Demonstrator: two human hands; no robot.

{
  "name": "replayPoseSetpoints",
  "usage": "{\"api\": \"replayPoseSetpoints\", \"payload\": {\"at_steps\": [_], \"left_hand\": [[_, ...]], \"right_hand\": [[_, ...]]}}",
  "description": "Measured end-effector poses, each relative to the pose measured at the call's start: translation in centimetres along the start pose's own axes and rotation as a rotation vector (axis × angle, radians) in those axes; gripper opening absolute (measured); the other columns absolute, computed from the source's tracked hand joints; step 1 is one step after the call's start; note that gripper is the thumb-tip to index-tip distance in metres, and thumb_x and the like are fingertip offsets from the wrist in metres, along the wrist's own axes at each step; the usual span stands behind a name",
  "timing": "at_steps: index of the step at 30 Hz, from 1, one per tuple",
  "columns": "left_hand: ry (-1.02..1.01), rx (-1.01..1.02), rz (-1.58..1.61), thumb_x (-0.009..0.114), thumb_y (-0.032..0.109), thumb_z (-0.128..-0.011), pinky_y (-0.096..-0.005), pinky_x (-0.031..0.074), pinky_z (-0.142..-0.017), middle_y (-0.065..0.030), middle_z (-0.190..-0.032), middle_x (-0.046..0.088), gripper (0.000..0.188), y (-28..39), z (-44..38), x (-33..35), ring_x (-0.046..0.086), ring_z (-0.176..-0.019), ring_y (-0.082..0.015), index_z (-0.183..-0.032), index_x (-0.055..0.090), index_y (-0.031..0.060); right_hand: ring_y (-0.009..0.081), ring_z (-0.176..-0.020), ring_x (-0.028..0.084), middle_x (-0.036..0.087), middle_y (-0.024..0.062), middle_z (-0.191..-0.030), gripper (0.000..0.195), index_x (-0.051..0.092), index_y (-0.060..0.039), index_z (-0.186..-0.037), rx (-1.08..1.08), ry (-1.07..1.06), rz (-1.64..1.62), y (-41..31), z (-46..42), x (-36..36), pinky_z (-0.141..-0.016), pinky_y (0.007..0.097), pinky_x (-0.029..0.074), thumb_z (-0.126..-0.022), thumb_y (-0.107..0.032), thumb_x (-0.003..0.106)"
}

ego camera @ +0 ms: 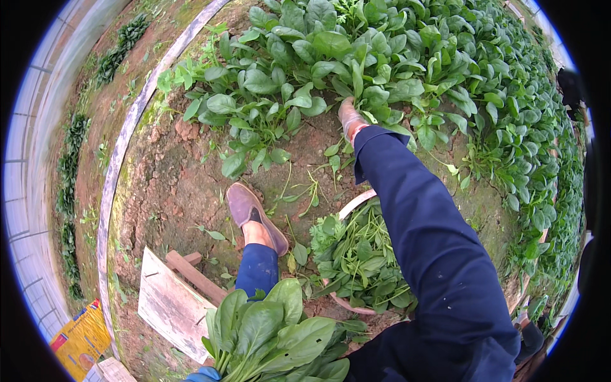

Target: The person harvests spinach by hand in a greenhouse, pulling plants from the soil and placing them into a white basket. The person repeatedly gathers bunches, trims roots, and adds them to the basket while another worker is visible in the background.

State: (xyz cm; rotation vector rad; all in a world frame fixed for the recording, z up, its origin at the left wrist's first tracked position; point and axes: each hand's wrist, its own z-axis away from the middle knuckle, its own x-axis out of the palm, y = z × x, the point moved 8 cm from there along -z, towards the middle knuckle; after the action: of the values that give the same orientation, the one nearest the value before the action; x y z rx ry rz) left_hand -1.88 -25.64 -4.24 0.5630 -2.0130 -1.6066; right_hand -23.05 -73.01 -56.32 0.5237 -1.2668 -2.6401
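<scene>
In a blue glove, my left hand (203, 375) grips a bunch of broad-leaved spinach (267, 329) by its stems at the bottom edge. My right hand (350, 117), in a thin translucent glove, reaches to the base of the growing spinach plants (372, 90) at upper centre; leaves hide its fingertips. Its dark blue sleeve runs in from the lower right. Beneath that sleeve, on the ground, stands a round pinkish basket (352, 204), filled with cut greens and partly covered by the arm.
A brown slip-on shoe (246, 205) is on the cracked soil, near a low wooden stool (169, 305). A pale curved strip (119, 148) borders the bed at left, with bundled greens (69, 191) beyond. A yellow printed sack (83, 341) lies lower left. Another person's arm (530, 334) shows lower right.
</scene>
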Motion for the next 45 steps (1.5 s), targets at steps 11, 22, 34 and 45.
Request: {"api": "replayPoseSetpoints", "payload": {"at_steps": [11,22,34,45], "left_hand": [[0.024,0.030,0.024,0.064,0.018,-0.085,-0.0462,0.042,-0.077,-0.0103,-0.087,0.061,0.036,0.6,0.7,0.2,0.057,-0.074,-0.0275,-0.116,0.050,0.0066],[-0.144,-0.043,-0.084,0.063,0.021,-0.085,-0.0473,0.042,-0.078,-0.0078,-0.087,0.060,0.040,0.6,0.9,1.0,0.056,-0.074,-0.0269,-0.121,0.049,0.0095],[-0.131,-0.057,-0.061,0.060,0.018,-0.086,-0.0412,0.041,-0.079,-0.0067,-0.086,0.055,0.043,0.1,1.1,1.0,0.051,-0.074,-0.0225,-0.124,0.045,0.0047],[-0.221,0.018,0.197,0.057,0.014,-0.087,-0.0352,0.040,-0.079,-0.0057,-0.085,0.051,0.045,1.7,2.7,3.2,0.046,-0.074,-0.0182,-0.127,0.042,-0.0003]], "right_hand": [[0.0286,-0.114,0.061,0.064,0.0055,-0.124,0.035,0.066,-0.0106,-0.121,0.054,-0.063,-0.650,4.1,3.4,-1.7,-0.088,0.0553,0.047,-0.093,-0.026,0.053],[0.0285,-0.104,0.065,0.068,0.0046,-0.116,0.031,0.070,-0.0131,-0.115,0.134,-0.051,-0.534,1.9,3.6,-2.2,-0.075,0.0503,0.049,-0.089,-0.024,0.057],[0.0279,-0.102,0.066,0.069,0.0043,-0.113,0.030,0.071,-0.0135,-0.113,0.125,-0.103,-0.509,-1.5,0.9,-1.4,-0.074,0.0507,0.049,-0.088,-0.024,0.057],[0.0310,-0.067,0.067,0.066,0.0123,-0.073,0.024,0.065,-0.0051,-0.101,0.144,0.571,-1.112,12.2,22.0,-6.5,-0.059,0.0425,0.052,-0.093,-0.020,0.048]]}}
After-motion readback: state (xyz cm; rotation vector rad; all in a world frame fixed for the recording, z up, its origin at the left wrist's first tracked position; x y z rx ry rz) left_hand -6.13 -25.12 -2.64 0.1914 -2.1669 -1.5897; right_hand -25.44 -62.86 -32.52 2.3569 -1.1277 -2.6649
